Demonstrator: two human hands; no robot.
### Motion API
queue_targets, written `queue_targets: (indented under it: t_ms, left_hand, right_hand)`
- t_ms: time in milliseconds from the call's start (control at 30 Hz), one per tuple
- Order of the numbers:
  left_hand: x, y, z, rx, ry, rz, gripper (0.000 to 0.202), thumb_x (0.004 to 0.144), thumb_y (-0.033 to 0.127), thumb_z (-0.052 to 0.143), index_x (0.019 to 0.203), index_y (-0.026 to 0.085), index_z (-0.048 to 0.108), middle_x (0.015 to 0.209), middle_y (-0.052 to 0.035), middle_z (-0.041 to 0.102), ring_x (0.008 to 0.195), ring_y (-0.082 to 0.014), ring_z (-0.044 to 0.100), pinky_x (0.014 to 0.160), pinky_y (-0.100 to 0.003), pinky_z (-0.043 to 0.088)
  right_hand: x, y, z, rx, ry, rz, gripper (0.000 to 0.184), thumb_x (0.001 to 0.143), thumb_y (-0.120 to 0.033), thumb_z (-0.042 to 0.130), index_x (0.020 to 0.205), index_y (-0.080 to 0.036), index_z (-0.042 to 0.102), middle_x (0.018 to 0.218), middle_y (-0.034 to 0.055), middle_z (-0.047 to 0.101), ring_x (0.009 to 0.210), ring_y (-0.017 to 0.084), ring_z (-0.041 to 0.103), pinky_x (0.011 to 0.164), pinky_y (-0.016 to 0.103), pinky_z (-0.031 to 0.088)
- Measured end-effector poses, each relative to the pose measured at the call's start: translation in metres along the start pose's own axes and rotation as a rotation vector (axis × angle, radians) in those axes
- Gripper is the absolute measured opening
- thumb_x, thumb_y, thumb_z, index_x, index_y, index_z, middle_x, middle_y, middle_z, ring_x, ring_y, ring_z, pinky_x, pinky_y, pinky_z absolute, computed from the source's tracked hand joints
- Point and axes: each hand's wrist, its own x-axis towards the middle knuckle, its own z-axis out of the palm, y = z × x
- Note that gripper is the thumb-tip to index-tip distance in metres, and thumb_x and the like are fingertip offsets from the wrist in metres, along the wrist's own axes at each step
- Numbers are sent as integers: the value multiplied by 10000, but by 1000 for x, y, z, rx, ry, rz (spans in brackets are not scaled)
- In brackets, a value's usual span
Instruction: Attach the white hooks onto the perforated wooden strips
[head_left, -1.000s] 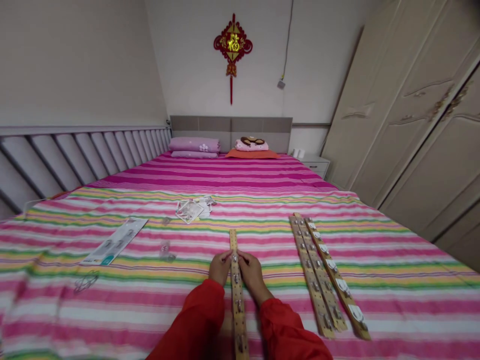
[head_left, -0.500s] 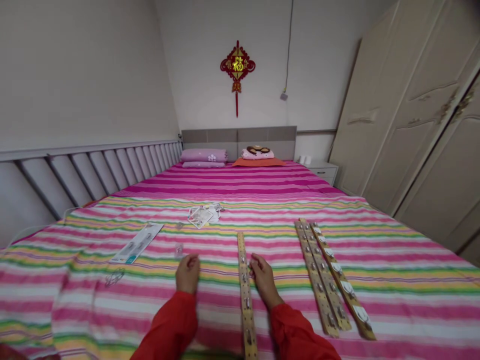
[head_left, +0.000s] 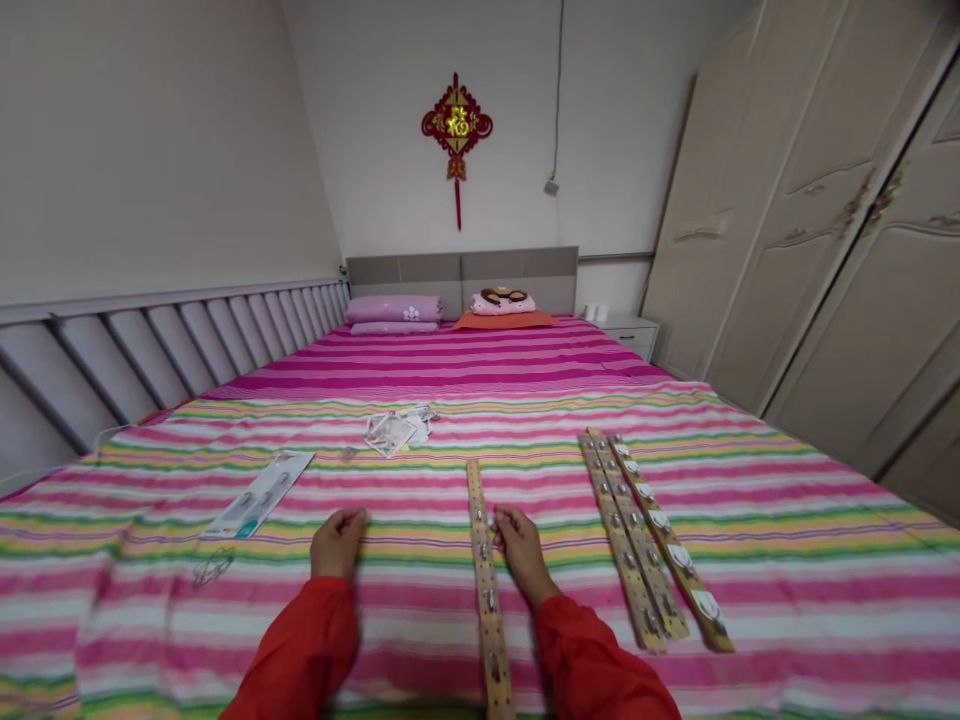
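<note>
A perforated wooden strip (head_left: 487,600) lies lengthwise on the striped bedspread (head_left: 150,640), with small metal hooks along it. My right hand (head_left: 523,555) sits beside its right edge, fingertips curled in at a hook. What those fingers pinch is hidden. My left hand (head_left: 337,543) rests on the bedspread left of the strip, its fingers curled closed with nothing visible in them. Further right lie several similar strips (head_left: 634,540), the outermost carrying white round hook pads. Near my left hand are a clear wire hook (head_left: 213,569) and a hook packaging card (head_left: 259,494).
Loose printed papers (head_left: 391,434) lie farther up the bed. Pillows (head_left: 393,308) stand at the grey headboard (head_left: 461,270). A padded grey wall rail (head_left: 172,350) runs along the left side, and a cream wardrobe (head_left: 810,220) stands along the right.
My left hand has moved left, away from the strip, since the earliest frame, when both hands were on it. My right hand has shifted slightly to the strip's right edge.
</note>
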Motion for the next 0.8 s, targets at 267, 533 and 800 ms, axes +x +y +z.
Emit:
queue_targets:
  t_ms: [267,533,800]
  left_hand:
    - [-46,28,-7,-1093,-204,-744,193,856,34,437,791,120,597,682,-21,644,543,-49,610,490,-124,488]
    - [-98,43,8,-1380,-413,-791,313,911,103,341,779,148,621,704,-34,622,516,-42,542,494,-164,450]
    - [-131,75,30,-1316,-476,-845,280,907,96,375,807,146,631,707,-25,633,555,-46,580,522,-162,465]
  right_hand:
    - [-2,-7,0,42,-1,35,390,585,-493,725,767,-159,640,543,-33,590,407,100,491,406,224,372]
    - [-19,-27,-6,138,50,112,337,567,-450,754,635,-155,607,524,-10,599,395,86,488,370,194,336]
    - [-75,-61,21,16,-89,-27,311,600,-403,762,778,-163,677,576,-23,594,449,87,459,435,208,364]
